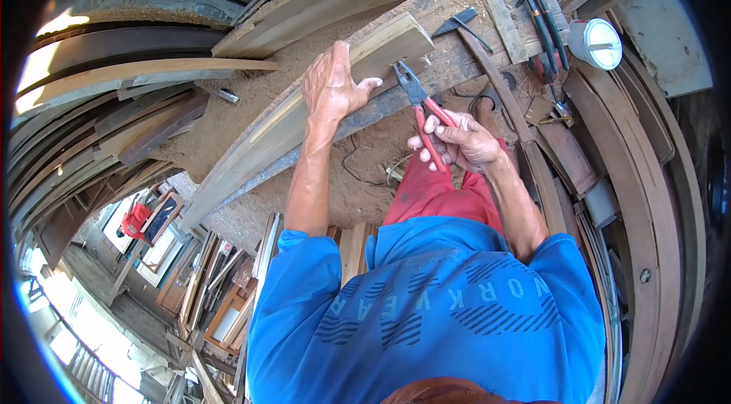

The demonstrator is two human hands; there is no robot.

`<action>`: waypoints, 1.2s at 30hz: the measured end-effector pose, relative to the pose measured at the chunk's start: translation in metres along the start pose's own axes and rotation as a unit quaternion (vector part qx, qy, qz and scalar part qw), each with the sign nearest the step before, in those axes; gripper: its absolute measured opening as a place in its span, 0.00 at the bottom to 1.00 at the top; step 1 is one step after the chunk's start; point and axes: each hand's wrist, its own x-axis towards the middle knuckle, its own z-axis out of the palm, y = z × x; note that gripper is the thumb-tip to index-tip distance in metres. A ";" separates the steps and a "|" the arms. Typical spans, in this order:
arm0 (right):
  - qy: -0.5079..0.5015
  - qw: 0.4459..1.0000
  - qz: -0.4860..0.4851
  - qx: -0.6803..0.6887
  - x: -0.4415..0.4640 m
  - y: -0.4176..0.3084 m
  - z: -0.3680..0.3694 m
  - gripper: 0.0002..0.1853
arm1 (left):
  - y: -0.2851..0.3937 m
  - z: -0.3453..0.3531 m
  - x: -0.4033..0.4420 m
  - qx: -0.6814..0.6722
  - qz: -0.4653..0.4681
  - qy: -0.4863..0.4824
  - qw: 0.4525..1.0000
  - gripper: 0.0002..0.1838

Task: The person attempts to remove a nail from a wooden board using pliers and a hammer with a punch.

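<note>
A long, narrow tabletop (455,61) of rough wood slants across the upper middle of the view, its worn surface dusted with sawdust toward the far end. A thick wooden plank (282,127) lies lengthwise along it. Just beyond the plank's end sits a hammer (455,22) with a dark head, and near that a short, weathered slat (495,12) lies crosswise. At the far end rest long-handled cutters (531,0), their orange-and-black handles reaching past the edge. Below, the brown floor (365,141) carries a thin dark cable (346,164).
</note>
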 end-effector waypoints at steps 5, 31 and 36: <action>0.027 0.999 0.015 -0.021 -0.001 -0.005 0.011 0.10 | 0.000 0.001 0.000 -0.003 -0.001 0.001 1.000 0.39; 0.104 0.989 -0.024 -0.104 0.008 0.009 0.013 0.08 | 0.004 0.006 0.000 0.014 0.003 0.042 0.999 0.46; 0.109 0.985 -0.020 -0.130 0.007 0.003 0.022 0.12 | 0.002 0.018 -0.001 0.024 0.024 0.101 0.994 0.45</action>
